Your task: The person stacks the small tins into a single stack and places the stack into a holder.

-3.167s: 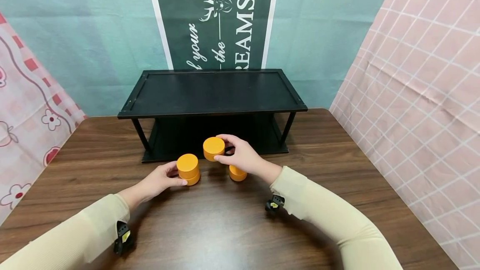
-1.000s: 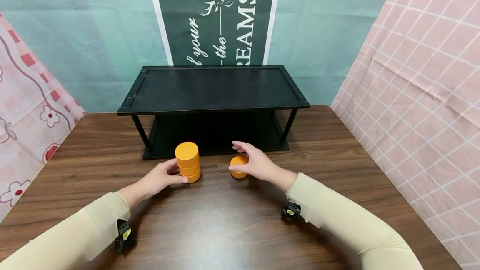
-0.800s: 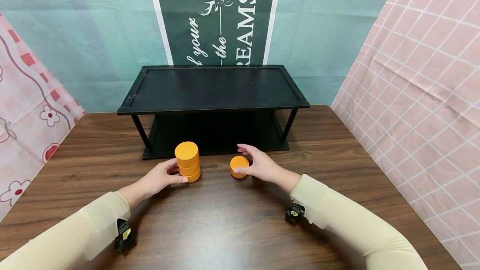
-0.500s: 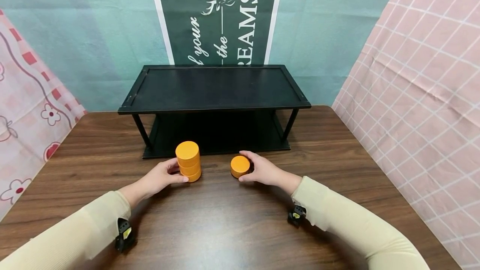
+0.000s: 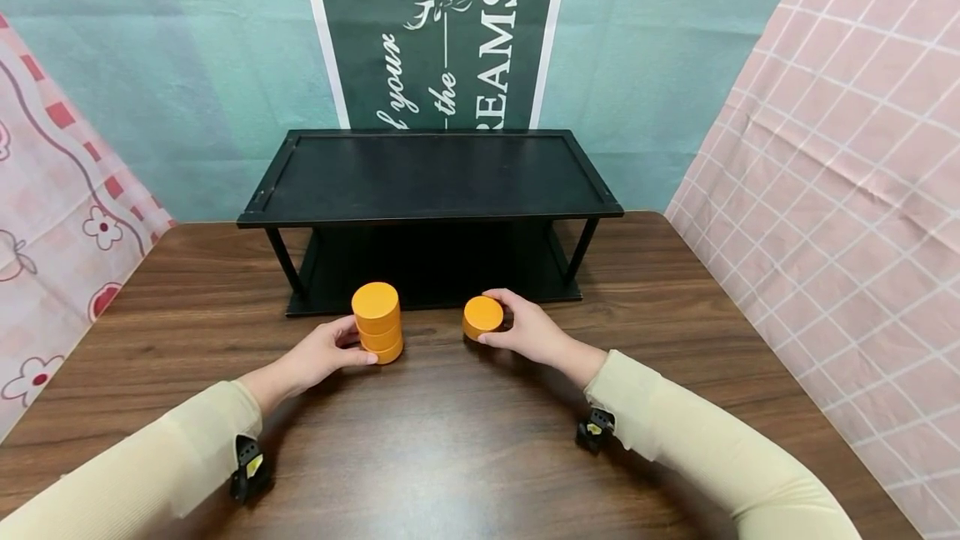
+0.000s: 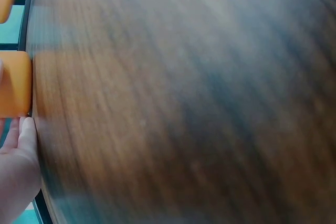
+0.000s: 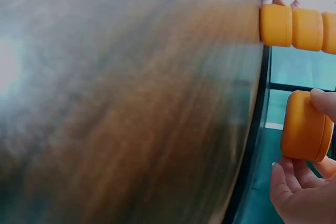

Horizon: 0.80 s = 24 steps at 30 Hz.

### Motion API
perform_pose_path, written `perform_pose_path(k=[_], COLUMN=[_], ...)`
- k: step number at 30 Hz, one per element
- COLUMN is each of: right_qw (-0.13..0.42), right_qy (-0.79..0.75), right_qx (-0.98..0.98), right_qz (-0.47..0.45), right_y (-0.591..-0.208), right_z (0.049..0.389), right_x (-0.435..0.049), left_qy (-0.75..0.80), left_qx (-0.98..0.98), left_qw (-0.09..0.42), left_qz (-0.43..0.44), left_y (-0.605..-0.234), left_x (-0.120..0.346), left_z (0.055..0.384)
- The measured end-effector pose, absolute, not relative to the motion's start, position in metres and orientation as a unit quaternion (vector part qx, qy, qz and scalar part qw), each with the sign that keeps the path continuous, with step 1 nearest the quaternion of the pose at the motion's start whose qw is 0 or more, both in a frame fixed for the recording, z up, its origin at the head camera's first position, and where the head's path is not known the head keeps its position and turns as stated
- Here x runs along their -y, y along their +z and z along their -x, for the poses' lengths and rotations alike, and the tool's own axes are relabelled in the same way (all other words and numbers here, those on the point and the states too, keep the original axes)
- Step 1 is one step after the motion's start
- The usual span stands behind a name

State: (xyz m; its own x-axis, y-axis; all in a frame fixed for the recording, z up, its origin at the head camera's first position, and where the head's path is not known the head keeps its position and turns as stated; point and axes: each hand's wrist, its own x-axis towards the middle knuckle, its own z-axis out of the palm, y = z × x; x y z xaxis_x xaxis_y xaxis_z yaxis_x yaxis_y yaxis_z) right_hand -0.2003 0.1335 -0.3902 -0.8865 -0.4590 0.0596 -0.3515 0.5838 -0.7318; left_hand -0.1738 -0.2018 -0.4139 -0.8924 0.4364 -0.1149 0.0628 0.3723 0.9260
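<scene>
Three round orange tins form a stack (image 5: 377, 323) on the wooden table, left of centre. Thumb and fingers of my left hand (image 5: 315, 359) hold the stack low down from its left side. To the right, my right hand (image 5: 529, 330) pinches a single orange tin (image 5: 482, 317) between thumb and fingers. That single tin (image 7: 304, 127) hangs clear of the table in the right wrist view, a lid seam showing round it. My left hand (image 6: 18, 169) shows beside the lowest tin (image 6: 14, 84) in the left wrist view; the upper tins lie outside that frame.
A black two-level rack (image 5: 431, 177) stands behind the tins, its lower shelf (image 5: 431, 269) just beyond them. Brown table (image 5: 427, 448) surface spreads in front of both hands. A pink checked cloth (image 5: 847, 173) hangs at the right, a flowered one (image 5: 60, 198) at the left.
My right hand has set a third tin on the stack, let go and moved right. It has then gripped the single tin and raised it slightly. My left hand has stayed at the stack.
</scene>
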Motion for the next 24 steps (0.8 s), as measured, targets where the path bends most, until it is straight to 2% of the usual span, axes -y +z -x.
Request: perform_pose_path(k=[12, 24], right_qw=[0.023, 0.020], right_qy=[-0.402, -0.412], right_qx=[-0.883, -0.882], right_qz=[0.241, 0.229], right_y=[-0.367, -0.351], right_z=[0.202, 0.203], right_x=[-0.133, -0.133], left_qy=[0.541, 0.536], left_qx=[-0.809, -0.812], left_qw=[0.172, 0.168], left_qz=[-0.153, -0.161], left_y=[-0.414, -0.411], left_x=[0.202, 0.202], left_z=[0.172, 0.172])
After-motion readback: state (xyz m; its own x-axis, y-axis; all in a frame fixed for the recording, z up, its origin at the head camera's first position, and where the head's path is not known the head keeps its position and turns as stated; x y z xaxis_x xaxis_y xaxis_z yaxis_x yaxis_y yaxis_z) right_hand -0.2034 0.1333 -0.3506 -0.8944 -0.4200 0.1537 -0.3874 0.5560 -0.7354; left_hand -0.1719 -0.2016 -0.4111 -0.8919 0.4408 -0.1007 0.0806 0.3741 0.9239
